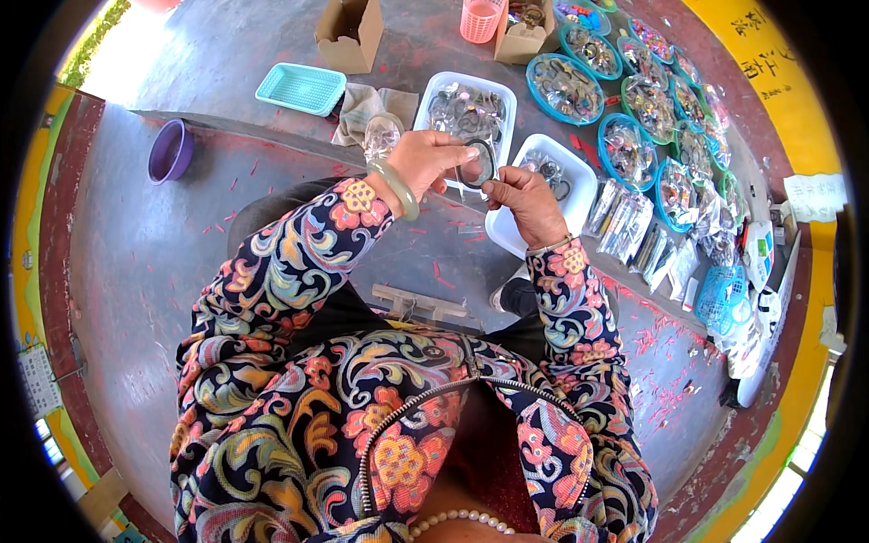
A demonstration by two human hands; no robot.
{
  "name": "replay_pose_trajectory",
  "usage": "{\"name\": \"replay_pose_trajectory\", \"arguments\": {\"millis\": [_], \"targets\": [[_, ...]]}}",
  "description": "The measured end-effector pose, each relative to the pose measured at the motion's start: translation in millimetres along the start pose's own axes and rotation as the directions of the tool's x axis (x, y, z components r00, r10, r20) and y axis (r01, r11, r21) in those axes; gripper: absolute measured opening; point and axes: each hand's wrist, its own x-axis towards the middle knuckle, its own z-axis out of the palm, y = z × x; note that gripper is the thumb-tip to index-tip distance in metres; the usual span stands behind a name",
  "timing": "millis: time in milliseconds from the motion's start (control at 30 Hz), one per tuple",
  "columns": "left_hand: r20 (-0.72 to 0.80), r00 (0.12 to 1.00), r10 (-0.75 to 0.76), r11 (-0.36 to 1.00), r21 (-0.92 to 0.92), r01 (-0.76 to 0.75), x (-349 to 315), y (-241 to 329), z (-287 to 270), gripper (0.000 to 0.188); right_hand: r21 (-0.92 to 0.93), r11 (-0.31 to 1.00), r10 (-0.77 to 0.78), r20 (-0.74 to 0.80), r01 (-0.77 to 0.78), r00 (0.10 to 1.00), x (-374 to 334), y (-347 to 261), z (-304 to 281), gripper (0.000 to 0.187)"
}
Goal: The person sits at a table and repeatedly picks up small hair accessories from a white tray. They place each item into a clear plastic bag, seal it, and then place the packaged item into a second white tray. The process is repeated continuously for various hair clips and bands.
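Both hands meet over two white plastic trays. A dark ring-shaped band (pixel 480 164), which looks like a hair tie or bracelet, is held between them, apparently with clear plastic film around it. My left hand (pixel 422 163) is closed, thumb and fingers pinching its left side. My right hand (pixel 529 206) pinches the lower right side with thumb and forefinger. Beyond the hands is one white tray (pixel 509 98), holding several bagged dark bands. The other white tray (pixel 507 232), partly covered by my right hand, holds a few more.
Round blue and green baskets (pixel 566 88) of small packaged goods crowd the right, with clear packets (pixel 620 217) before them. A turquoise basket (pixel 300 89), cardboard box (pixel 350 41) and grey cloth (pixel 358 113) lie beyond my left hand. A purple basin (pixel 170 152) stands left; a wooden stool (pixel 419 303) is below.
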Motion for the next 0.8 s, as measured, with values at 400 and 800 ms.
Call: {"name": "replay_pose_trajectory", "arguments": {"millis": [400, 800], "targets": [[-0.034, 0.999, -0.039, 0.999, 0.011, 0.039, 0, -4, -1, 0.024, -0.091, 0.994, 0.062, 0.049, -0.057, 0.997, 6, 3, -14, 0.014], [-0.002, 0.982, -0.191, 0.982, -0.002, 0.191, 6, -18, -11, 0.025, -0.021, 0.992, 0.122, -0.025, -0.123, 0.992, 5, 18, -17, 0.011]]}}
